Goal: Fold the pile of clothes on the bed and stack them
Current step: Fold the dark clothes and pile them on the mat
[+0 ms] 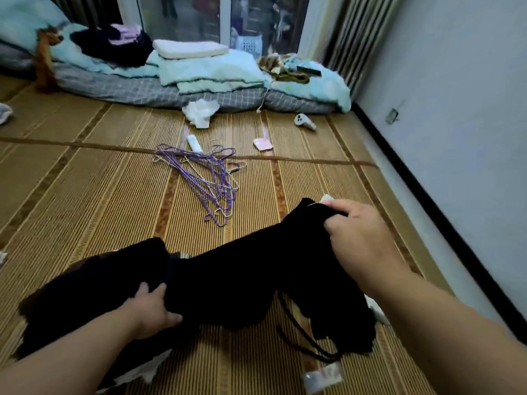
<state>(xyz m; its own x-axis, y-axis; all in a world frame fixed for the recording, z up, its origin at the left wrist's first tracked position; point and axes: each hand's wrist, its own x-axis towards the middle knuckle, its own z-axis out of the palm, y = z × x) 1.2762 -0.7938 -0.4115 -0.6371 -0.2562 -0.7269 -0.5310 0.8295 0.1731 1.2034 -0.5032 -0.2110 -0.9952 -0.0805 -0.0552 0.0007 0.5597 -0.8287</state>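
Head-worn camera looks forward and down, close.

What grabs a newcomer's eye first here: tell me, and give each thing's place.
First comes the black garment, stretched across the near foreground over the woven mat. The left hand grips its lower part and the right hand grips its raised end. Next is the tangle of purple hangers lying on the mat at the centre, and behind them the pale teal bedding folded by the window.
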